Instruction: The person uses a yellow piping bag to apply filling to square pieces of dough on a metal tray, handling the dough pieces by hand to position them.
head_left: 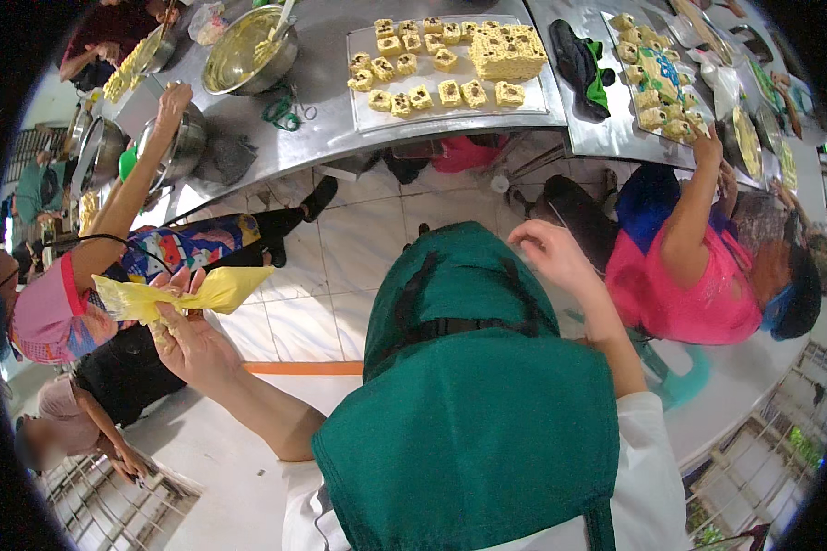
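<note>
At the left, my left hand (191,344) grips a piping bag (231,289) of yellow cream by its twisted middle, with the filled end pointing right. Cream is smeared on the fingers. My right hand (548,251) is raised right of the green apron (468,427), fingers loosely bent, holding nothing that shows. Beyond both hands, small cream-covered cake pieces (449,93) with dark centres stand in rows on a board (441,118). A larger block of cake (508,54) covered in piped cream stands at the board's right end.
On the metal table (317,148) are a steel bowl (238,65) with cream and a spatula, green-handled scissors (286,113) and a black-and-green bundle (582,69). Co-workers stand close on the left (62,310) and right (696,275). Another decorated cake (661,76) lies at the right.
</note>
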Tool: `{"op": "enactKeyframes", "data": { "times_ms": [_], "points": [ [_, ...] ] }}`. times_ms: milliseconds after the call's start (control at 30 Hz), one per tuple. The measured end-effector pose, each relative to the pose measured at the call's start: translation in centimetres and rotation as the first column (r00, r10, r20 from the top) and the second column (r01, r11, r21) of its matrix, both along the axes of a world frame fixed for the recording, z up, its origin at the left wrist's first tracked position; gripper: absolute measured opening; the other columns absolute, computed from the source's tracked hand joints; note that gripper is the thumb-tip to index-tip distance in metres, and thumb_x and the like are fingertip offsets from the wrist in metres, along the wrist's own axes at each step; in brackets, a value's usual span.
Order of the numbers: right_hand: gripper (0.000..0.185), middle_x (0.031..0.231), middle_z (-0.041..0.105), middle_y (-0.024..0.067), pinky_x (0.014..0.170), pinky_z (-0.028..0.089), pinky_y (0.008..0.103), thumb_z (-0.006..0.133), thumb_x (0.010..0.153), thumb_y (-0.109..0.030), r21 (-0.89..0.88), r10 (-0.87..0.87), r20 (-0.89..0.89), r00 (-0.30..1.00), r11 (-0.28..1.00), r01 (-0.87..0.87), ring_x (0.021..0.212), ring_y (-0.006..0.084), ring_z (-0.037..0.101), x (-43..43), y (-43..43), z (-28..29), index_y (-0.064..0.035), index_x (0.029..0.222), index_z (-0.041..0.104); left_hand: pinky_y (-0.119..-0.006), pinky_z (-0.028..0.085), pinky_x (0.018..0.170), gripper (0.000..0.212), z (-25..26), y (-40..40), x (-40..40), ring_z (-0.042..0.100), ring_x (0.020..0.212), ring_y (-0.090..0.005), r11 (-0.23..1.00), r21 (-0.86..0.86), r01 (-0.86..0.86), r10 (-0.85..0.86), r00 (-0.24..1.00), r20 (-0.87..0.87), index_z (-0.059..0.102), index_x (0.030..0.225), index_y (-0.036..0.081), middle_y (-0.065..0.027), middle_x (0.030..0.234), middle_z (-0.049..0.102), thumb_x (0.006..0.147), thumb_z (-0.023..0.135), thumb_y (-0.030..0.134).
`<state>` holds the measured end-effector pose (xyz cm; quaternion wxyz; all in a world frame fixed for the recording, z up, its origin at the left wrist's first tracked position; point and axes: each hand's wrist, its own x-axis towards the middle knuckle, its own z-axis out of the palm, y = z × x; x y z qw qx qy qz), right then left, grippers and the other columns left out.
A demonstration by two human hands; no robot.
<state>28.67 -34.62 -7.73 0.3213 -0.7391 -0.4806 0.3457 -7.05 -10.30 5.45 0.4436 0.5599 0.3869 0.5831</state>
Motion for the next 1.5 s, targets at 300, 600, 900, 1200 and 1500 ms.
{"op": "enactKeyframes", "data": {
  "times_ms": [300, 600, 900, 1200, 1500],
  "points": [
    [0.016, 0.087, 0.062, 0.0123, 0.074, 0.048, 0.0380, 0.068, 0.075, -0.015, -0.148, 0.260, -0.055, 0.964, 0.953, -0.265, 0.084, 0.0284, 0.061, 5.1, -1.4, -4.4, -0.0048, 0.086, 0.064, -0.047, 0.051, 0.090, 0.033, -2.5, -4.7, 5.5, 0.059, 0.100, -0.0269, 0.989, -0.098, -0.115, 0.110, 0.992, -0.056, 0.046, 0.118, -0.009, -0.0190, 0.108, 0.058, 0.097, 0.048, 0.017],
    [0.012, 0.085, 0.058, 0.0088, 0.076, 0.047, 0.0402, 0.069, 0.072, -0.020, -0.261, 0.329, 0.012, 0.944, 0.913, -0.314, 0.087, 0.0294, 0.059, 6.3, -1.2, -5.8, -0.0091, 0.077, 0.066, -0.045, 0.053, 0.089, 0.030, -1.8, -3.5, 8.1, 0.060, 0.099, -0.0271, 0.999, -0.041, -0.001, -0.002, 0.997, -0.080, 0.046, 0.119, -0.006, -0.0175, 0.112, 0.055, 0.099, 0.043, 0.016],
    [0.008, 0.085, 0.054, 0.0053, 0.081, 0.045, 0.0395, 0.062, 0.074, -0.018, -0.059, 0.237, 0.343, 0.909, 0.971, -0.231, 0.094, 0.0235, 0.056, 6.2, 1.3, -5.2, -0.0106, 0.071, 0.064, -0.044, 0.053, 0.087, 0.031, -1.4, -3.0, 7.7, 0.061, 0.098, -0.0267, 0.995, -0.077, 0.057, -0.065, 0.992, -0.110, 0.045, 0.120, -0.007, -0.0178, 0.111, 0.055, 0.100, 0.043, 0.016],
    [0.008, 0.095, 0.052, 0.0067, 0.082, 0.043, 0.0390, 0.060, 0.076, -0.013, 0.015, 0.350, 0.250, 0.903, 0.931, -0.365, 0.097, 0.0244, 0.054, 5.0, 1.6, -5.6, -0.0100, 0.069, 0.063, -0.045, 0.052, 0.088, 0.032, -1.5, -3.9, 7.2, 0.060, 0.099, -0.0271, 0.998, -0.058, 0.017, -0.023, 0.995, -0.098, 0.044, 0.122, -0.007, -0.0187, 0.112, 0.056, 0.099, 0.043, 0.016],
    [0.014, 0.133, 0.047, 0.0101, 0.098, 0.035, 0.0507, 0.062, 0.073, -0.021, -0.134, 0.546, 0.592, 0.593, 0.792, -0.596, 0.127, 0.0290, 0.038, 4.3, 1.3, -4.7, -0.0102, 0.069, 0.070, -0.045, 0.052, 0.088, 0.032, -1.6, -5.4, 7.0, 0.059, 0.099, -0.0282, 0.996, -0.079, -0.042, 0.031, 0.991, -0.132, 0.044, 0.122, -0.007, -0.0180, 0.112, 0.054, 0.100, 0.042, 0.016]
  ]
}}
